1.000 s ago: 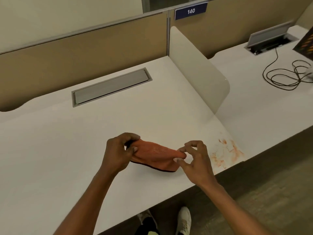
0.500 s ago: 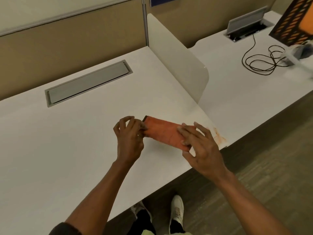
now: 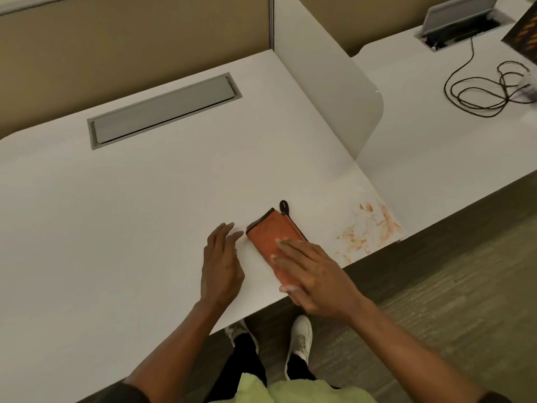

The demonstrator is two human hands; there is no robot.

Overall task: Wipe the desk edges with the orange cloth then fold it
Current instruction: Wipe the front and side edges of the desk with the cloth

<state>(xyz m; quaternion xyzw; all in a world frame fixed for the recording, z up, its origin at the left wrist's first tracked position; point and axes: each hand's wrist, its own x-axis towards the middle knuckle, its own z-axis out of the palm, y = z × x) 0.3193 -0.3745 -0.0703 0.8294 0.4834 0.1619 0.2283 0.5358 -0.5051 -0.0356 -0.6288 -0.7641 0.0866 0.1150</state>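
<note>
The orange cloth [image 3: 271, 235] lies folded into a narrow strip on the white desk [image 3: 139, 216], close to the front edge, with a dark trim and a small black loop at its far corner. My right hand [image 3: 312, 273] rests flat on the cloth's near half, fingers spread and pressing down. My left hand [image 3: 222, 264] lies just left of the cloth with fingers extended, apart from it and holding nothing.
Orange smears [image 3: 369, 228] mark the desk's front right corner. A white divider panel [image 3: 331, 82] separates the neighbouring desk, which carries a coiled black cable [image 3: 479, 88] and an open cable box [image 3: 459, 21]. A grey cable hatch [image 3: 162, 110] sits at the back.
The cloth went from held up between both hands to lying flat and folded on the desk. My left hand let go and drew aside; my right hand flattened onto it.
</note>
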